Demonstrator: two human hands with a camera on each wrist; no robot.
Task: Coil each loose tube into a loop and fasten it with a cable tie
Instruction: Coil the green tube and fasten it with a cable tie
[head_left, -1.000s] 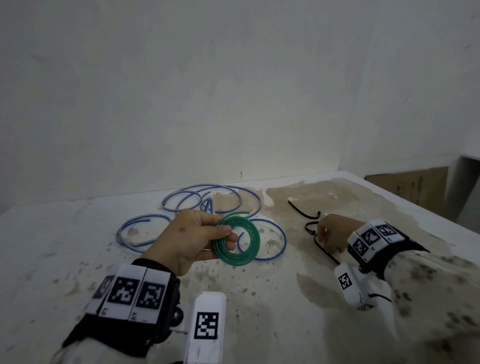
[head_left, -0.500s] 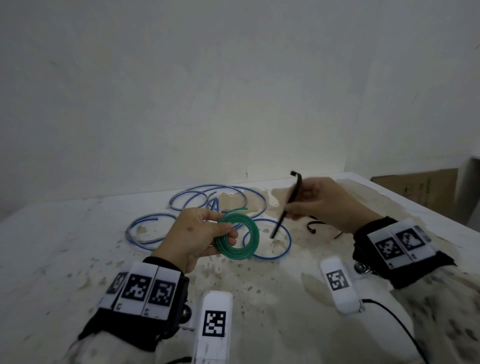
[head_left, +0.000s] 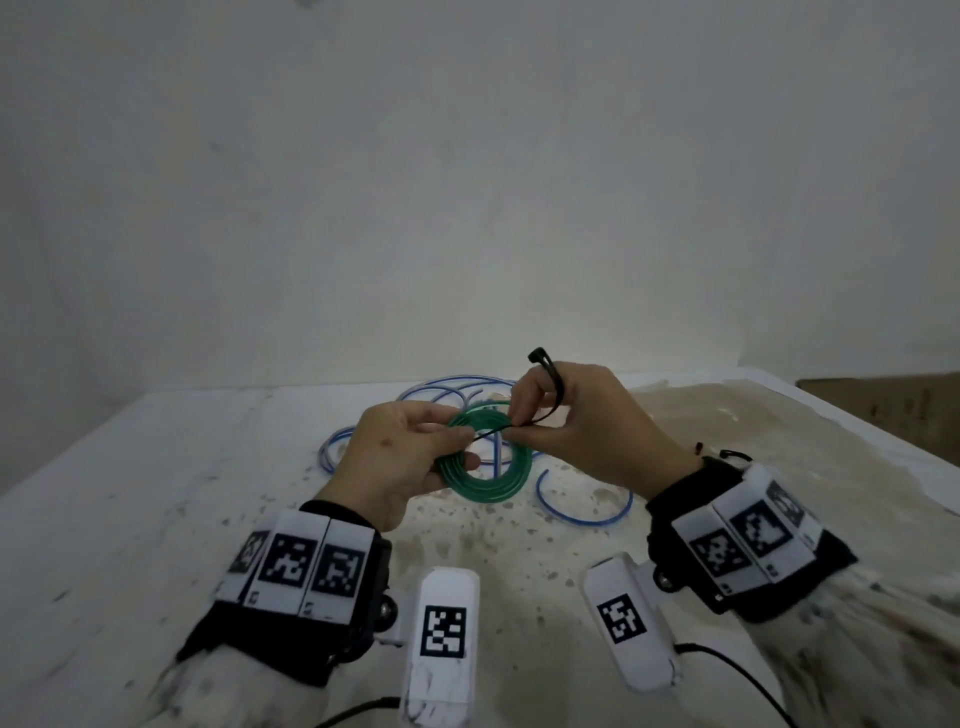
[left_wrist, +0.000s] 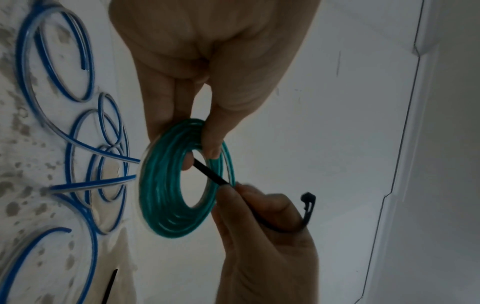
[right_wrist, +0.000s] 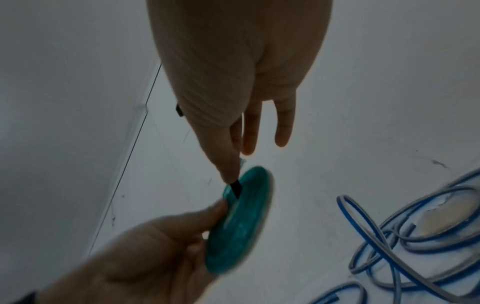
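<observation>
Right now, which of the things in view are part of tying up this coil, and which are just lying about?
In use:
- green tube coil, pinched by the left hand
- black cable tie, pinched by the right hand

Lying about:
- loose blue tubes on the table
- spare black tie
- cardboard box

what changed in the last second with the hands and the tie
The right hand left the table, where it had been picking among the ties, and carried one black cable tie up and leftward to the green coil; its tip now pokes into the coil's opening. The left hand kept its grip on the coil throughout. The blue tubes stayed loose on the table.
</observation>
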